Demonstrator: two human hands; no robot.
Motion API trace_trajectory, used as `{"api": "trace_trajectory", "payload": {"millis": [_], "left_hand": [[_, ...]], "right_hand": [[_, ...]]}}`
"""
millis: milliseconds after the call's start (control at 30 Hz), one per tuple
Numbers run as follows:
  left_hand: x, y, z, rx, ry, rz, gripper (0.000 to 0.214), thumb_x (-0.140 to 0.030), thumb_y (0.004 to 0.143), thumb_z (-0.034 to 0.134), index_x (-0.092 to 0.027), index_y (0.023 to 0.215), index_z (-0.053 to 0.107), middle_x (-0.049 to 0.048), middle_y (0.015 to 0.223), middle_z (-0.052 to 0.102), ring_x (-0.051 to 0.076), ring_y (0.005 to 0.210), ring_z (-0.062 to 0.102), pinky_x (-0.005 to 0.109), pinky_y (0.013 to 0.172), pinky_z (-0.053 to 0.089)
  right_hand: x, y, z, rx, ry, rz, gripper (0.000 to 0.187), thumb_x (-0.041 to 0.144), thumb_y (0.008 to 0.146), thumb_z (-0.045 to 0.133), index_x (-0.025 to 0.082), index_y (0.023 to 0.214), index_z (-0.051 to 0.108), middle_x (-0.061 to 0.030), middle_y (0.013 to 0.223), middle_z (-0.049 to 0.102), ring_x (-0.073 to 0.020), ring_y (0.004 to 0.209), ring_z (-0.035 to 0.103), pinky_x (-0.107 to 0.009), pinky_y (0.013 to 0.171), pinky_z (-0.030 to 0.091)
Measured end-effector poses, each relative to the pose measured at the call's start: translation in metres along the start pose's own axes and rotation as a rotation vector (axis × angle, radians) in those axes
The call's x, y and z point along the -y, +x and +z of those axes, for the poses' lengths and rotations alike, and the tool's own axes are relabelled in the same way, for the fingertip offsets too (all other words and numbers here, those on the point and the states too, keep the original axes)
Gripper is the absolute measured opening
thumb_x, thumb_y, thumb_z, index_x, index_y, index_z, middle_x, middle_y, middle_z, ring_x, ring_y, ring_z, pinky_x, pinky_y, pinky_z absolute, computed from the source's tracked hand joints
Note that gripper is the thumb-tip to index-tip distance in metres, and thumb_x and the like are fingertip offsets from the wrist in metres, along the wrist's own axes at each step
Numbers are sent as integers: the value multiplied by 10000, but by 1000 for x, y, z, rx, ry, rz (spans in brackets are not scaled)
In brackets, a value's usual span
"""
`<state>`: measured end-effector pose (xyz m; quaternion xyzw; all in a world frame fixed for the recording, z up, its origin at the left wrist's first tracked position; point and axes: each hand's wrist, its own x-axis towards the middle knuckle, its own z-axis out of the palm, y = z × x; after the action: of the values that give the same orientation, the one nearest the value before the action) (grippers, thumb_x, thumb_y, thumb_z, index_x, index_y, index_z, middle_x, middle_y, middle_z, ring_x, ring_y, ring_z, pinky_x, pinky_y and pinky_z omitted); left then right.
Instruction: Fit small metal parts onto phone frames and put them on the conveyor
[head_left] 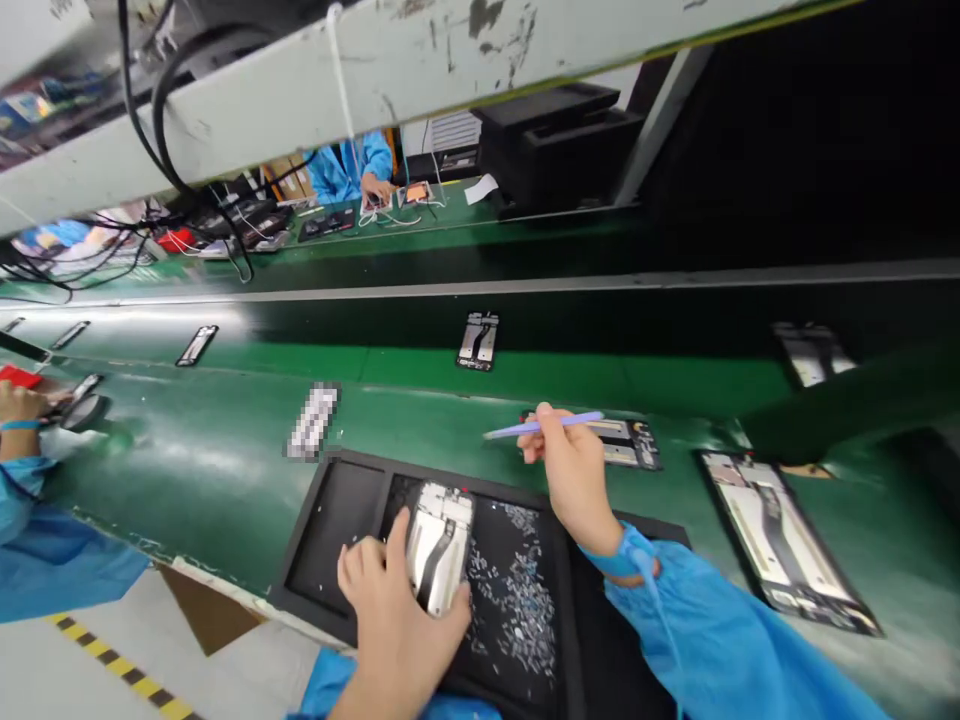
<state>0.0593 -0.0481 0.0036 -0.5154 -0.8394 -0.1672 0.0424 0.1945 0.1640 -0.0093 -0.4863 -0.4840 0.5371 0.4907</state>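
My left hand (394,610) is shut on a metal phone mid-frame (439,548) with a dark strip down its middle, holding it above a black compartment tray (330,530). Beneath that frame, many small silvery parts (514,600) lie scattered in the tray's right compartment. My right hand (574,480) pinches a slim lilac tool (544,425), probably a plastic pick or stylus. Its fingers are just in front of a phone frame (628,443) lying on the green belt, and part of that frame is hidden behind them.
A green conveyor belt (420,425) carries several phone frames, one pixelated (313,420). A large frame (784,540) lies to the right. A co-worker's hand (22,405) works at the left, another person (360,170) sits beyond. A white beam (375,90) with cables crosses overhead.
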Motion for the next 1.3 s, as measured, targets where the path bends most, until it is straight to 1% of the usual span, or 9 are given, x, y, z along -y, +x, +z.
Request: {"api": "trace_trajectory", "payload": {"millis": [100,233,333,433,600,767,1000,1133,1300], "left_hand": [[-11,-42,11,8,59,-10,814,-407,690,794,-200,1427,518,55,990,479,336,1010,511,695,1074,297],[0,-40,11,90,81,105,991,-670,737,781,-142,1511,460,77,1018,501,333,993,509,701,1064,269],[18,2,-2,168,9,325,1039,-731,799,728,-110,1561,392,152,1170,529,361,1092,493,622,1026,330],[26,68,-10,423,-147,641,685,-544,892,751,-167,1425,544,122,1193,580,322,1117,503,474,935,387],[13,142,13,617,-266,991,381,-446,874,826,-219,1144,680,25,1050,643,230,1042,553,367,876,372],[14,147,38,659,-362,1077,251,-425,921,789,-228,1047,702,-13,973,668,185,983,572,341,863,357],[15,147,40,592,-391,1177,239,-356,1063,559,-184,1002,713,43,949,654,209,956,567,376,880,345],[13,147,41,544,-393,1215,297,-276,1093,465,-185,957,713,39,924,648,191,924,567,376,886,349],[11,144,45,504,-363,1222,375,-425,1096,478,-163,919,679,44,895,623,202,894,550,368,833,339]], "right_hand": [[-1,-42,-4,103,-88,16,525,720,913,600,208,797,596,4,605,608,-140,486,520,-278,498,424],[-15,-79,-14,150,-203,40,490,688,909,636,210,805,606,5,600,609,-144,511,515,-273,499,405],[-25,-82,-16,135,-253,38,493,698,910,624,210,842,623,-4,622,633,-151,534,535,-278,523,416],[-26,-78,-14,146,-288,33,492,700,904,628,210,866,638,-8,613,645,-159,530,560,-282,528,431],[-20,-76,-11,157,-333,41,514,725,893,616,214,841,631,-17,592,657,-167,484,585,-281,485,454],[-17,-75,-12,162,-350,78,529,741,868,633,213,840,640,-18,557,653,-169,452,594,-271,453,462],[-9,-68,-11,112,-269,123,475,690,900,639,218,854,620,0,569,641,-142,438,575,-242,421,460],[4,-63,-32,106,-250,0,381,606,948,646,226,918,666,7,613,643,-142,507,605,-250,484,503],[7,-73,-70,211,-500,-96,378,547,983,617,237,781,696,-12,622,645,-144,481,584,-265,449,467]]}}
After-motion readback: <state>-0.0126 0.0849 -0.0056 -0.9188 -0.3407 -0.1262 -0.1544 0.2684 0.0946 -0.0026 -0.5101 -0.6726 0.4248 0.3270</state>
